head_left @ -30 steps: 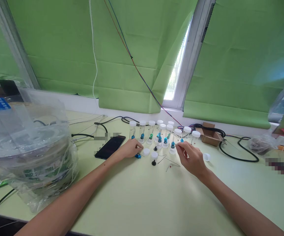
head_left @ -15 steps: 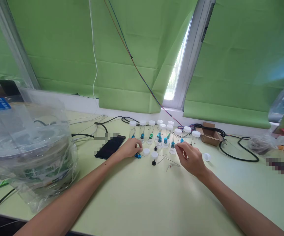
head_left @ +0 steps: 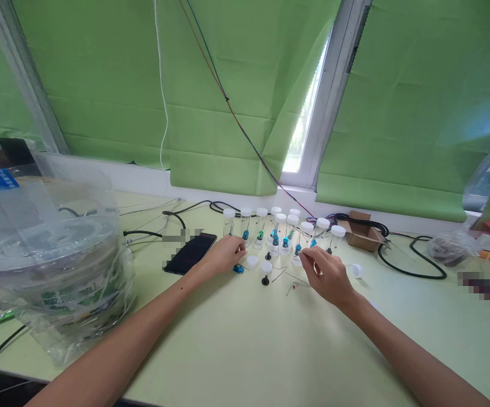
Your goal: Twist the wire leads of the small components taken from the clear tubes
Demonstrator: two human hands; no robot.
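Observation:
My left hand [head_left: 228, 254] rests on the table left of the vials, its fingers curled together; whatever they hold, if anything, is hidden. Just below its fingertips lies a blue metallic part [head_left: 238, 268], and a white cap [head_left: 252, 262] sits to the right. My right hand [head_left: 326, 272] has thumb and fingers pinched together close to the base of a clear white-capped vial [head_left: 306, 230]; I cannot make out what is between them. Several more clear vials [head_left: 260, 226] stand upright in a cluster, with blue or green parts and thin metal pins inside.
Near the hands are a black part [head_left: 265, 280], bent metal pins [head_left: 298, 286] and a white cap [head_left: 357, 271]. A phone [head_left: 191, 254] lies left, beside a large plastic-wrapped spool [head_left: 50, 265]. Behind are a cardboard box [head_left: 363, 234] and black cables [head_left: 435, 276].
My right hand has shifted slightly left and down by the front vial. My left hand has barely moved, and the vials stand as before.

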